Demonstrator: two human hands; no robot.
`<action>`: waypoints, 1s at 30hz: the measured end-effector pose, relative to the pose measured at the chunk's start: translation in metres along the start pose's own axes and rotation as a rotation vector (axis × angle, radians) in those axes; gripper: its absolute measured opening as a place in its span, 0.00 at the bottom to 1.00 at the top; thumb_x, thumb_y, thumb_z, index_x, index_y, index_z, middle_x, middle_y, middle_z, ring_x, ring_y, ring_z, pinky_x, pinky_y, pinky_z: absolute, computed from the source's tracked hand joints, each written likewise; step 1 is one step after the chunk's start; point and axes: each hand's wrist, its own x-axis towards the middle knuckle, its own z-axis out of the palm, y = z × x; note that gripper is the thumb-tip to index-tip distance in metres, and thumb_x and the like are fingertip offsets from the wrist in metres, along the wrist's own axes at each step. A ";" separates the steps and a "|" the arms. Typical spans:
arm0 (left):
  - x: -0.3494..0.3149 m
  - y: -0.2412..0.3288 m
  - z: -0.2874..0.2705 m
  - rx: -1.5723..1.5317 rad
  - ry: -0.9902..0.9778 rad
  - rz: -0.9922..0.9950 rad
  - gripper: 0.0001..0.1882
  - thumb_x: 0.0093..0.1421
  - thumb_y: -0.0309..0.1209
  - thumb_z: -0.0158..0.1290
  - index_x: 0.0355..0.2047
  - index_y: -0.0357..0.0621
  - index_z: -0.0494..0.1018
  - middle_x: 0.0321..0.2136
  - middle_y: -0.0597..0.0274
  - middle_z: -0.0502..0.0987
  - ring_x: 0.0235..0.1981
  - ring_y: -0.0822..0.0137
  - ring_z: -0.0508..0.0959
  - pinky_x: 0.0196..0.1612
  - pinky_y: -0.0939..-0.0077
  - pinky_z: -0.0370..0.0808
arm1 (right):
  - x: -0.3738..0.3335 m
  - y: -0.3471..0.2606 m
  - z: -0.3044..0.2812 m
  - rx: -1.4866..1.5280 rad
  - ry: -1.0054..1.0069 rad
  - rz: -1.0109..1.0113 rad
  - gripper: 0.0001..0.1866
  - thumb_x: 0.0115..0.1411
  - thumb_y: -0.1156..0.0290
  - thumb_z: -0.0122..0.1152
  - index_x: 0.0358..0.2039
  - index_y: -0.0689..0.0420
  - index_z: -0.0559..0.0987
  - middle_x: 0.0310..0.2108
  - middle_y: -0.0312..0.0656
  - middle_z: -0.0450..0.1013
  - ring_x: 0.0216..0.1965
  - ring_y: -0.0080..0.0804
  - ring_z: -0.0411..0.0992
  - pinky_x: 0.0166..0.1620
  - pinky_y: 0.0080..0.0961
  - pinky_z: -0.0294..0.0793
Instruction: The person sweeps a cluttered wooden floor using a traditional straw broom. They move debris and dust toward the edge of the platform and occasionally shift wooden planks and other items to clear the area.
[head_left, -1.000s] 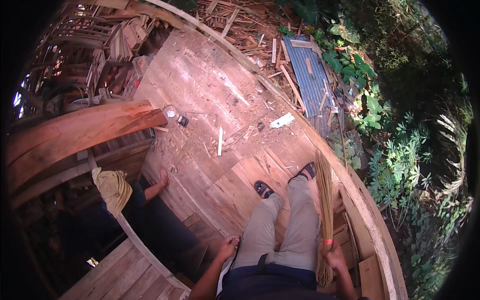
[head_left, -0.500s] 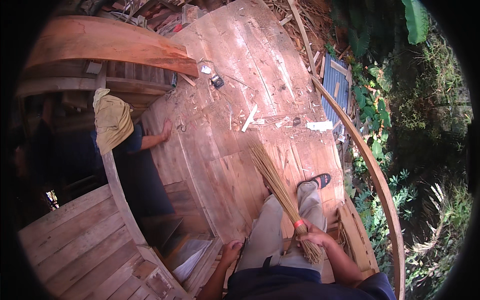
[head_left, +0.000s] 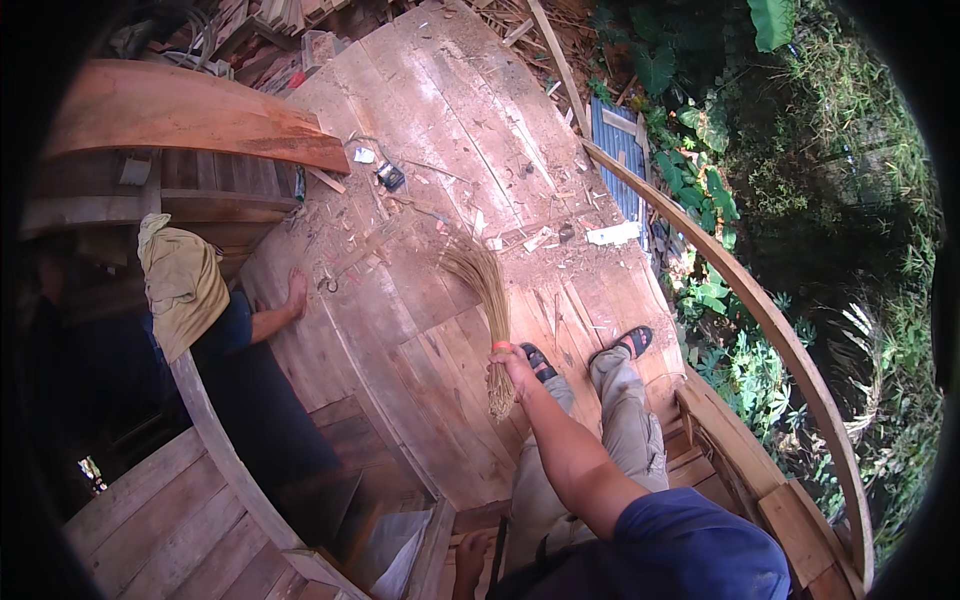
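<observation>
My right hand (head_left: pixel 512 372) is closed around a stick broom (head_left: pixel 492 305) just below its red band. The bound handle end points back toward my legs. The bristles bend and fan out to the far left, against wooden floorboards (head_left: pixel 410 380) strewn with wood chips and dust. A pale strip (head_left: pixel 613 234) and small scraps of wood lie beyond the broom, farther right. My left hand (head_left: pixel 472 550) hangs low in shadow near the bottom edge, away from the broom, and its fingers are too dim to make out.
A curved wooden rail (head_left: pixel 745 260) bounds the right side, with plants beyond it. At left, a yellowish cloth (head_left: pixel 180 285) drapes over a beam beside a dark opening, where another person's bare limb (head_left: pixel 280 315) rests on the boards. A small dark device (head_left: pixel 390 177) lies farther off.
My right hand has swung the broom forward and left, from near my lap to above the floor's middle, and its bristles now bend. My left hand has dropped lower into shadow. The view has shifted.
</observation>
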 end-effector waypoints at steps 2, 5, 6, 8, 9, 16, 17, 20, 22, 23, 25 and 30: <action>0.009 -0.001 -0.009 -0.012 0.012 0.015 0.15 0.62 0.32 0.52 0.46 0.36 0.73 0.35 0.59 0.78 0.35 0.70 0.77 0.38 0.77 0.73 | -0.010 0.000 -0.039 0.111 0.088 -0.041 0.28 0.50 0.76 0.61 0.50 0.49 0.60 0.24 0.46 0.69 0.16 0.40 0.69 0.19 0.41 0.75; 0.018 0.006 -0.015 -0.038 0.006 0.084 0.15 0.61 0.32 0.53 0.45 0.36 0.74 0.34 0.61 0.77 0.34 0.71 0.77 0.37 0.78 0.73 | -0.054 -0.001 -0.067 0.132 0.309 -0.221 0.29 0.50 0.78 0.59 0.50 0.48 0.60 0.24 0.45 0.68 0.16 0.40 0.69 0.18 0.40 0.74; 0.022 0.015 -0.019 -0.043 -0.005 0.119 0.14 0.61 0.31 0.53 0.45 0.36 0.74 0.34 0.61 0.77 0.33 0.71 0.77 0.37 0.78 0.73 | -0.064 0.000 -0.078 0.111 0.357 -0.278 0.29 0.50 0.78 0.59 0.51 0.48 0.59 0.26 0.46 0.68 0.16 0.40 0.69 0.18 0.40 0.74; 0.028 0.033 -0.020 -0.052 -0.003 0.185 0.14 0.61 0.31 0.53 0.44 0.36 0.74 0.33 0.62 0.77 0.33 0.72 0.77 0.37 0.78 0.73 | -0.083 -0.003 -0.101 0.038 0.457 -0.377 0.31 0.49 0.79 0.58 0.53 0.47 0.58 0.28 0.46 0.68 0.17 0.40 0.70 0.17 0.41 0.74; 0.029 0.038 -0.020 -0.060 0.002 0.212 0.13 0.61 0.31 0.53 0.44 0.36 0.74 0.33 0.62 0.77 0.33 0.72 0.76 0.37 0.78 0.73 | -0.095 -0.004 -0.105 -0.018 0.509 -0.407 0.32 0.49 0.80 0.57 0.54 0.46 0.58 0.29 0.46 0.68 0.18 0.40 0.70 0.17 0.41 0.74; 0.050 0.050 -0.032 -0.044 -0.080 0.204 0.15 0.63 0.34 0.52 0.47 0.40 0.72 0.37 0.61 0.78 0.36 0.70 0.77 0.40 0.76 0.74 | -0.205 -0.006 -0.041 -0.027 0.253 -0.261 0.35 0.49 0.80 0.58 0.56 0.46 0.57 0.31 0.46 0.68 0.20 0.37 0.71 0.19 0.36 0.73; 0.056 0.038 -0.037 0.026 -0.064 0.207 0.16 0.63 0.34 0.52 0.48 0.39 0.72 0.37 0.61 0.78 0.36 0.69 0.77 0.40 0.76 0.74 | -0.204 -0.005 -0.028 -0.050 0.205 -0.263 0.35 0.49 0.80 0.59 0.56 0.46 0.57 0.30 0.45 0.68 0.20 0.36 0.70 0.19 0.36 0.73; 0.047 0.041 -0.045 0.045 -0.078 0.174 0.16 0.64 0.35 0.51 0.48 0.39 0.72 0.38 0.59 0.78 0.37 0.69 0.77 0.40 0.75 0.74 | -0.176 -0.015 0.014 -0.075 0.058 -0.274 0.36 0.49 0.78 0.61 0.57 0.46 0.57 0.27 0.44 0.68 0.18 0.36 0.70 0.17 0.36 0.72; 0.029 0.060 -0.047 0.032 -0.079 0.150 0.16 0.63 0.34 0.52 0.47 0.38 0.72 0.38 0.59 0.78 0.36 0.69 0.77 0.40 0.76 0.73 | -0.148 -0.038 0.045 -0.014 0.008 -0.203 0.38 0.49 0.77 0.61 0.59 0.47 0.56 0.25 0.44 0.68 0.18 0.36 0.70 0.17 0.37 0.72; 0.020 0.066 -0.048 0.046 -0.066 0.142 0.16 0.62 0.33 0.52 0.47 0.37 0.72 0.37 0.60 0.78 0.36 0.70 0.77 0.40 0.77 0.73 | -0.121 -0.049 0.053 0.017 -0.014 -0.242 0.38 0.50 0.77 0.60 0.60 0.46 0.55 0.26 0.44 0.68 0.18 0.37 0.70 0.17 0.38 0.73; 0.020 0.064 -0.057 0.071 -0.031 0.124 0.16 0.63 0.33 0.52 0.47 0.36 0.72 0.37 0.58 0.77 0.36 0.69 0.77 0.40 0.76 0.73 | -0.067 -0.076 0.066 0.073 -0.059 -0.272 0.39 0.49 0.78 0.61 0.61 0.48 0.56 0.30 0.45 0.69 0.22 0.37 0.71 0.21 0.38 0.75; 0.017 0.061 -0.061 0.113 -0.054 0.052 0.16 0.64 0.35 0.50 0.48 0.37 0.71 0.40 0.55 0.77 0.38 0.64 0.78 0.42 0.72 0.74 | 0.004 -0.116 -0.012 0.277 0.091 -0.261 0.37 0.48 0.78 0.62 0.58 0.49 0.58 0.30 0.45 0.69 0.23 0.36 0.72 0.21 0.41 0.75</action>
